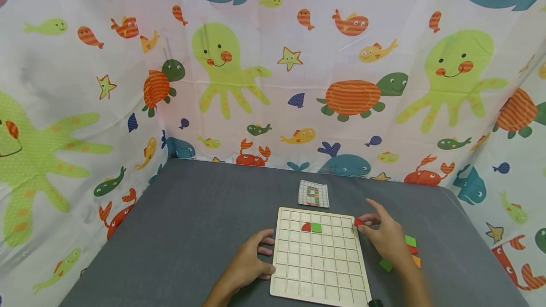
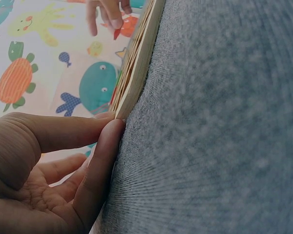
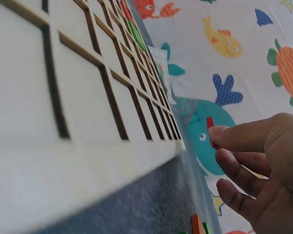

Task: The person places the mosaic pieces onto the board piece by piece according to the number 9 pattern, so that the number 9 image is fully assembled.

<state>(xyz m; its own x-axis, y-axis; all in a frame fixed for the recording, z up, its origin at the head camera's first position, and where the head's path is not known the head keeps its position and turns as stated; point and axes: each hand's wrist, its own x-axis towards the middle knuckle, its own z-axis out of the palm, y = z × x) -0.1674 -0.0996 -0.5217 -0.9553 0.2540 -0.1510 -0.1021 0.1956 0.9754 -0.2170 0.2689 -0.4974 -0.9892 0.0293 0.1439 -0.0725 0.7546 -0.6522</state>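
A pale wooden grid board [image 1: 317, 259] lies on the dark grey table. In its upper rows sit a red tile with one rounded corner [image 1: 306, 227] and, beside it, a green square tile [image 1: 316, 227]. My left hand [image 1: 251, 259] is at the board's left edge; in the left wrist view its thumb and a finger [image 2: 78, 132] grip that edge. Over the upper right corner, my right hand [image 1: 386, 233] pinches a small thin red tile [image 3: 211, 130] between thumb and fingers, apart from the board. The held tile's full outline is partly hidden by the fingertips.
A small card with a coloured grid pattern [image 1: 313, 194] lies behind the board. Several loose tiles, among them green [image 1: 386, 265] and orange [image 1: 416, 261], lie under and beside my right forearm. A black object [image 1: 375, 303] touches the board's near right corner. Printed cloth [image 1: 273, 94] surrounds the table.
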